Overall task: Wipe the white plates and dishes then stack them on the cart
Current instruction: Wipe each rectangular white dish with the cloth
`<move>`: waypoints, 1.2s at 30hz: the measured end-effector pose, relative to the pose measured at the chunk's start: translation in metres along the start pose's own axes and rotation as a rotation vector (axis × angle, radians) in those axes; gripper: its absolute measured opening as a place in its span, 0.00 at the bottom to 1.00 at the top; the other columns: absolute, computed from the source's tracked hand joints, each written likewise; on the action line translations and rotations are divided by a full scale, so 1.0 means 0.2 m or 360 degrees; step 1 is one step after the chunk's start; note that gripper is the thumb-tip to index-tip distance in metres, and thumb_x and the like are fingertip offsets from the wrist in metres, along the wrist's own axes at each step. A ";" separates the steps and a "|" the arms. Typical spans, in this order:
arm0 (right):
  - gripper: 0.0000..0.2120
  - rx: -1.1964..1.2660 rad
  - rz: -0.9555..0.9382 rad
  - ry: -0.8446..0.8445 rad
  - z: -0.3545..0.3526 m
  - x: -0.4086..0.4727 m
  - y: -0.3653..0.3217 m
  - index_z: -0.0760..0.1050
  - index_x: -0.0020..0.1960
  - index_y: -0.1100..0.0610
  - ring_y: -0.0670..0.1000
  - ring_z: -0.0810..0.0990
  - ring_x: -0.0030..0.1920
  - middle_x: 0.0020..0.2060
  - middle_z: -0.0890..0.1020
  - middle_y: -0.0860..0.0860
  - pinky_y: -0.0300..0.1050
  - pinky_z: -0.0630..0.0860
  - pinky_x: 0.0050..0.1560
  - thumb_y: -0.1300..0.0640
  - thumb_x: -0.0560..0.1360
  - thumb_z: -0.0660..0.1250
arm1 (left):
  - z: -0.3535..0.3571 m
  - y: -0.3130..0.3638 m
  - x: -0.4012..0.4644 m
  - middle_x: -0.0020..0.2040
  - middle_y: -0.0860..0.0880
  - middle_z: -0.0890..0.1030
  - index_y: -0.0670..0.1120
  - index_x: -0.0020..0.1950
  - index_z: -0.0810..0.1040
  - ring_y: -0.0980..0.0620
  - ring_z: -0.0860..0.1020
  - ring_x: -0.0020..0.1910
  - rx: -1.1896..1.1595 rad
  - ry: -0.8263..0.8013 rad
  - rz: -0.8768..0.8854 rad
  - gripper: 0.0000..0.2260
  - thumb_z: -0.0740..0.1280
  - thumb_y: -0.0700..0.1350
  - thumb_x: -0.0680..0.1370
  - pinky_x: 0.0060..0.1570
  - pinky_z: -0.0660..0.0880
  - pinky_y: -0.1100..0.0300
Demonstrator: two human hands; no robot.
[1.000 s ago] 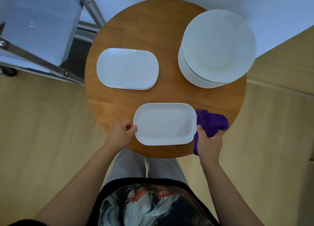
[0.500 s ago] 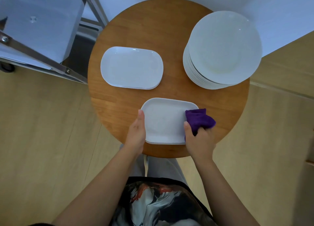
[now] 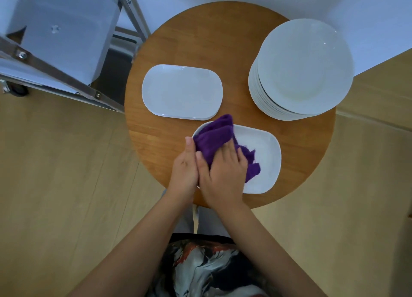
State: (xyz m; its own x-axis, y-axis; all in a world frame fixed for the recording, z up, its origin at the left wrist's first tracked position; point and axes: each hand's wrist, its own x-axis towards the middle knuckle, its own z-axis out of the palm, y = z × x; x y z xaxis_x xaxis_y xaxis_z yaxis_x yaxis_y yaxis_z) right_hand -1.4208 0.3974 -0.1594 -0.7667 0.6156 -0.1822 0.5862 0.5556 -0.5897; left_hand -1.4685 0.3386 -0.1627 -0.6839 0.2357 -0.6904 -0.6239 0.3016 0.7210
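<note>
Status: early stage, wiping in progress on one dish; nothing visibly stacked on the cart.

Work item: rectangular dish (image 3: 260,160) at the 6 o'clock edge of the round table (image 3: 234,51), lying flat, its left part hidden under cloth and hands. Purple cloth (image 3: 214,140) bunched over the dish's left half, spilling past the rim at 11 o'clock of the dish.

Right hand (image 3: 225,171): laid on top of the cloth, fingers fairly straight and slightly spread, pressing the cloth down onto the dish. No closed grip seen; fingertips partly buried in the fabric.

Left hand (image 3: 185,169): set against the dish's left edge, touching the right hand, fingers straight and together, steadying the dish. Whether any finger hooks under the rim cannot be told.

Remaining on the table: stack of oval plates (image 3: 181,91) at 9 to 10 o'clock, well apart from the hands but just beyond the cloth's far end; tall stack of round plates (image 3: 303,67) at 2 o'clock, overhanging the table edge slightly. Wiped or unwiped condition of both stacks not discernible.

Cart (image 3: 60,29): at 10 o'clock, off the table, top shelf showing no plates in the visible portion; lower levels mostly hidden.

Judgement: bulk of the task outstanding. Finish this dish, transfer it to the cart, then repeat for both stacks.
</note>
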 end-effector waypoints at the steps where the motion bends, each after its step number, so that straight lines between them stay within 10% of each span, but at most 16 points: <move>1: 0.27 0.0046 -0.0060 -0.0069 0.00 -0.02 -0.01 0.69 0.68 0.58 0.52 0.71 0.67 0.64 0.77 0.52 0.50 0.62 0.70 0.42 0.78 0.51 | -0.01 0.01 0.00 0.43 0.46 0.85 0.55 0.42 0.82 0.50 0.82 0.46 0.0005 -0.0029 -0.0012 0.28 0.48 0.70 0.70 0.46 0.79 0.57; 7: 0.25 0.0266 -0.0356 -0.0536 -0.08 -0.08 0.07 0.69 0.69 0.52 0.44 0.69 0.67 0.63 0.76 0.45 0.33 0.46 0.70 0.41 0.77 0.50 | -0.09 0.03 0.03 0.43 0.53 0.85 0.57 0.43 0.83 0.56 0.83 0.43 -0.0039 -0.0054 -0.0127 0.24 0.50 0.65 0.78 0.39 0.79 0.61; 13: 0.24 -0.0214 -0.0946 -0.0650 -0.19 -0.11 0.21 0.75 0.64 0.56 0.51 0.72 0.67 0.62 0.79 0.50 0.52 0.56 0.69 0.45 0.74 0.57 | -0.11 0.05 0.01 0.34 0.56 0.84 0.54 0.43 0.77 0.53 0.82 0.41 -0.0077 0.0110 -0.0216 0.21 0.51 0.66 0.77 0.43 0.80 0.54; 19: 0.25 -0.0484 -0.1134 -0.0584 -0.25 -0.12 0.40 0.76 0.64 0.56 0.54 0.72 0.67 0.64 0.76 0.50 0.51 0.59 0.69 0.44 0.73 0.58 | -0.14 0.08 -0.01 0.31 0.55 0.81 0.52 0.37 0.76 0.54 0.79 0.34 -0.0045 0.0195 -0.0055 0.20 0.55 0.63 0.77 0.41 0.76 0.54; 27: 0.23 -0.0508 -0.0320 -0.0060 -0.20 -0.23 0.27 0.77 0.62 0.57 0.60 0.72 0.66 0.64 0.76 0.55 0.54 0.60 0.65 0.44 0.77 0.55 | -0.09 0.14 0.01 0.36 0.48 0.77 0.48 0.38 0.74 0.49 0.76 0.39 0.0020 0.0083 -0.0011 0.22 0.54 0.64 0.77 0.38 0.71 0.57; 33: 0.27 -0.0553 -0.0671 -0.0537 -0.18 -0.16 0.15 0.58 0.75 0.52 0.53 0.50 0.73 0.73 0.66 0.51 0.55 0.45 0.72 0.42 0.80 0.45 | -0.06 0.14 0.03 0.39 0.50 0.85 0.50 0.43 0.80 0.49 0.82 0.44 0.0147 -0.0105 -0.0134 0.23 0.53 0.64 0.78 0.49 0.79 0.50; 36: 0.27 -0.0629 -0.0844 -0.0517 -0.18 -0.02 0.12 0.61 0.74 0.54 0.54 0.58 0.74 0.70 0.69 0.50 0.59 0.52 0.71 0.43 0.79 0.48 | -0.04 0.11 0.02 0.45 0.49 0.85 0.51 0.47 0.80 0.50 0.82 0.51 0.0069 -0.0223 -0.0196 0.24 0.51 0.64 0.79 0.57 0.76 0.51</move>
State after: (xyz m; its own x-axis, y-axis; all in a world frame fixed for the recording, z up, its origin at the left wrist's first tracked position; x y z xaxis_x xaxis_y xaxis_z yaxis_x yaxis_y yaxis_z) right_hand -1.3953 0.4280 -0.1446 -0.9763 0.0458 -0.2116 0.1189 0.9303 -0.3471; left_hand -1.4881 0.3381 -0.1482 -0.5422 0.3198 -0.7770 -0.6806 0.3752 0.6293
